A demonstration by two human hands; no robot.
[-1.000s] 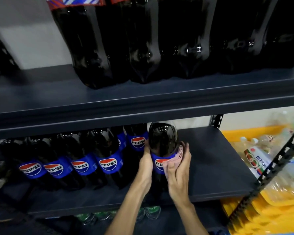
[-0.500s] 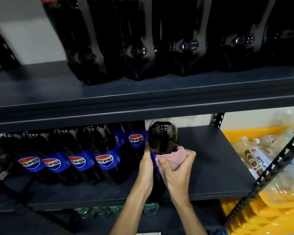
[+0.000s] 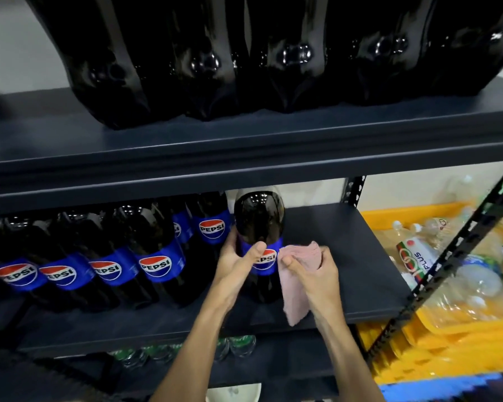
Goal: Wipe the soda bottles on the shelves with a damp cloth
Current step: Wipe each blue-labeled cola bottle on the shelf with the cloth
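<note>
A large dark Pepsi bottle [image 3: 259,221] with a blue label stands on the middle shelf [image 3: 340,256], right of a row of like bottles [image 3: 154,256]. My left hand [image 3: 235,262] grips it at the label, thumb across the front. My right hand [image 3: 311,274] holds a folded pink cloth [image 3: 295,288] just right of the bottle, the cloth hanging down and off the bottle's face. More big dark bottles [image 3: 244,53] fill the upper shelf [image 3: 244,146].
Yellow crates [image 3: 447,329] with clear plastic bottles [image 3: 482,280] sit to the right, behind a black perforated upright [image 3: 447,262]. Green-tinted bottles [image 3: 233,346] show on the shelf below. A white object [image 3: 233,391] lies at the bottom edge.
My right hand has drawn the pink cloth off the bottle's label to the right, uncovering the logo. My left thumb has come round onto the front of the label.
</note>
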